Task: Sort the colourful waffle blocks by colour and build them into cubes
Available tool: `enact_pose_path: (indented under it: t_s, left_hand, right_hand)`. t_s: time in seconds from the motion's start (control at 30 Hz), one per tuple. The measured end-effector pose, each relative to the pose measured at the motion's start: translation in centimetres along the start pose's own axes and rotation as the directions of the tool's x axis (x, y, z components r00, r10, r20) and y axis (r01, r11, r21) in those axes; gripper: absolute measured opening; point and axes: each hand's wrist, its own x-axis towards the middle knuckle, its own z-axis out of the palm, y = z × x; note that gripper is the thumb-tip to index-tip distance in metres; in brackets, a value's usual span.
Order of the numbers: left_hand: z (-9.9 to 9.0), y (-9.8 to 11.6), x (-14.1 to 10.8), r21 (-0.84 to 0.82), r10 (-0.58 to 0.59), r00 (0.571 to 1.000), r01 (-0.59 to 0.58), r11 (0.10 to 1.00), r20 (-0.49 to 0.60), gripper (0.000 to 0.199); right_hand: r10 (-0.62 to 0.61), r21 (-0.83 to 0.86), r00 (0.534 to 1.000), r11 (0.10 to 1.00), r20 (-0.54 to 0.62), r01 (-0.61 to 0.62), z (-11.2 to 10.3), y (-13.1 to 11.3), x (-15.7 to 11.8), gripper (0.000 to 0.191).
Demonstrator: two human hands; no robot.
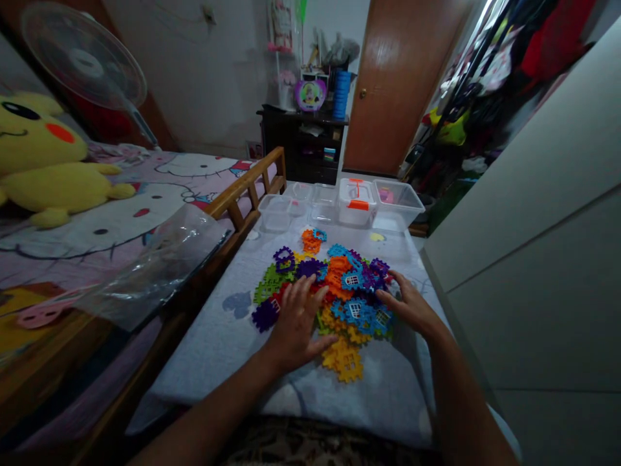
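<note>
A heap of toothed plastic building pieces in several colours lies on the cloth-covered table (pixel 208 362). My left hand (pixel 298 323) is over the heap's left and near side, fingers spread, beside a dark purple piece (pixel 264 315) and green pieces (pixel 266 285). At the right edge my right hand (pixel 410 303) has its fingers apart, near blue pieces (pixel 356 310) with white window grids and purple pieces (pixel 378 272). Orange pieces (pixel 338 275) are stacked in the middle. Yellow pieces (pixel 345 359) lie closest to me. Neither hand visibly grips a piece; whether the fingertips touch them I cannot tell.
Along the table's far end stand a lidded clear box (pixel 356 202) with orange clips, an open clear bin (pixel 400 197) and a smaller clear tub (pixel 275 212). A bed with a wooden rail (pixel 247 188) borders the left side. A white cabinet (pixel 533 213) rises on the right.
</note>
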Motion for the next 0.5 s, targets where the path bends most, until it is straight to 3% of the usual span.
enact_pose_path:
  t_s: [0.17,0.33,0.5]
  left_hand:
    - [0.3,1.1,1.8,0.113,-0.022,0.987,0.004,0.994,0.158,0.107]
    - [-0.2,1.8,4.0,0.157,-0.023,0.969,-0.016,0.987,0.247,0.100]
    - [0.0,1.8,5.0,0.095,0.062,0.956,-0.093,0.991,0.286,0.089]
  right_hand:
    - [0.001,-0.054,1.000,0.999,-0.009,-0.002,2.3,0.2,0.1,0.081]
    - [0.029,-0.058,0.999,0.998,-0.017,-0.030,4.4,-0.4,1.0,0.096]
    - [-0.022,0.097,0.999,0.995,-0.034,0.026,5.6,0.6,1.5,0.098]
